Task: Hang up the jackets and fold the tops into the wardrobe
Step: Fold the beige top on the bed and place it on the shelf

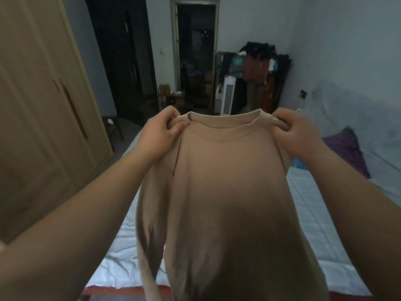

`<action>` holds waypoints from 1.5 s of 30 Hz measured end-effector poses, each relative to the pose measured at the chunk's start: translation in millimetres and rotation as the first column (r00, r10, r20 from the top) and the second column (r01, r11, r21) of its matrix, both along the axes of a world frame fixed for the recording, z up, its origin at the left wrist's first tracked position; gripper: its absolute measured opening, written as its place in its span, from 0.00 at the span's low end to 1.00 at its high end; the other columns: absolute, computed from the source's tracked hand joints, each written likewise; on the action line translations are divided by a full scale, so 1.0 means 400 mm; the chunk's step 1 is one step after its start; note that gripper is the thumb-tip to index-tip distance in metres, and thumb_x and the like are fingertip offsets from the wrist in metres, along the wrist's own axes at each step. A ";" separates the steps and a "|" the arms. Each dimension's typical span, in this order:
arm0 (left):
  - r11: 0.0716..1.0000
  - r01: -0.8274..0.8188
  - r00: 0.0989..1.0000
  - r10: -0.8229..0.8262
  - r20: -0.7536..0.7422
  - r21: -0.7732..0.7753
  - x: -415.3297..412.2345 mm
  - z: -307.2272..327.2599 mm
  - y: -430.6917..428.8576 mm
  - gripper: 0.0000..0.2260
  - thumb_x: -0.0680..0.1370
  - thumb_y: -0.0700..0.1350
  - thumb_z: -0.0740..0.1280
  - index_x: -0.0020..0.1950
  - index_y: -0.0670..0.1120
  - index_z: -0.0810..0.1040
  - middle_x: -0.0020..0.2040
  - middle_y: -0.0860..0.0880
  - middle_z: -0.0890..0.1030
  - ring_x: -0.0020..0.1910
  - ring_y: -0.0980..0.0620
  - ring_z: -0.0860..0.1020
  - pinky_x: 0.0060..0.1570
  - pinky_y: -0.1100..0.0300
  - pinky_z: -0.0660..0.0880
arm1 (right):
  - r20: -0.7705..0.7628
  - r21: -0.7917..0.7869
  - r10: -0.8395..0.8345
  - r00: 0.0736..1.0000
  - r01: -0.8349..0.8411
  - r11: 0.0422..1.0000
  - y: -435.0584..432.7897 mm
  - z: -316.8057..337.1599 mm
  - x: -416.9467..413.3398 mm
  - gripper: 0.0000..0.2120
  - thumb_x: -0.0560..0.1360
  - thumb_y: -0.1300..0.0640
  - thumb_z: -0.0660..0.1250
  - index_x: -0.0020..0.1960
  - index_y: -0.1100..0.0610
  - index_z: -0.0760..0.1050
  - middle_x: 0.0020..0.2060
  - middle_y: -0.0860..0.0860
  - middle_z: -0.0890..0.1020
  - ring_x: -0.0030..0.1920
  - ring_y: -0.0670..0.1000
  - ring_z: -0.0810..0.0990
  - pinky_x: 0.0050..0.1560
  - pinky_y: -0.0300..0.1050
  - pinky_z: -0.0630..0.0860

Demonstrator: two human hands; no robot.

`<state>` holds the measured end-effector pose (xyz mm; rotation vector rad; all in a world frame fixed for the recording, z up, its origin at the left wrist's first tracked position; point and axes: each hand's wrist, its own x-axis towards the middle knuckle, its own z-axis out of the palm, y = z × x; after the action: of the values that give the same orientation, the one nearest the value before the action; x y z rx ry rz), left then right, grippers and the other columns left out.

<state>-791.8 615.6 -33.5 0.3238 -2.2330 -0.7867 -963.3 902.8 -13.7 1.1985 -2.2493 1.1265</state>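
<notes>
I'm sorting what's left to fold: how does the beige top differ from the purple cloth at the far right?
The beige top is held up over the bed, with the left hand and right hand pinching its shoulders; the purple cloth lies untouched. The beige top hangs spread and fairly smooth; the purple cloth is crumpled in a heap. Both are soft fabric.

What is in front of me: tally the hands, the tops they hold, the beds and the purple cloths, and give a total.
Hands: 2, left hand and right hand
Tops held: 1, beige top, gripped at both shoulders
Beds: 1, bed
Purple cloths: 1, purple cloth
Total: 5
</notes>
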 end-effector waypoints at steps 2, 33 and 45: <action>0.997 0.038 0.996 -0.032 0.078 -0.064 -0.021 0.018 0.023 0.07 0.77 0.55 0.69 0.46 0.53 0.75 0.39 0.53 0.78 0.41 0.56 0.76 0.40 0.56 0.72 | 0.031 0.073 -0.045 0.999 0.043 0.996 0.047 0.001 -0.037 0.10 0.69 0.51 0.63 0.37 0.57 0.74 0.30 0.52 0.75 0.34 0.49 0.73 0.37 0.48 0.68; 0.989 -0.144 0.900 0.119 0.418 0.028 -0.805 -0.378 0.373 0.07 0.77 0.52 0.57 0.45 0.52 0.72 0.39 0.53 0.76 0.47 0.45 0.76 0.53 0.47 0.71 | -0.123 0.399 -0.467 0.875 0.475 0.784 0.386 -0.399 -0.777 0.13 0.77 0.42 0.60 0.46 0.52 0.70 0.42 0.53 0.73 0.49 0.61 0.74 0.48 0.55 0.67; 0.995 -0.023 0.800 0.079 0.594 -0.102 -1.296 -0.799 0.197 0.09 0.81 0.54 0.59 0.49 0.51 0.72 0.46 0.48 0.75 0.51 0.43 0.73 0.53 0.46 0.65 | -0.074 0.607 -0.502 0.861 0.439 0.663 0.207 -0.809 -1.241 0.14 0.77 0.42 0.56 0.48 0.53 0.71 0.45 0.57 0.76 0.50 0.61 0.74 0.47 0.55 0.68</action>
<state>-1310.1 694.4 -353.2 0.6629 -2.8267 -0.6006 -1459.6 985.5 -337.4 0.6443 -2.8822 0.2503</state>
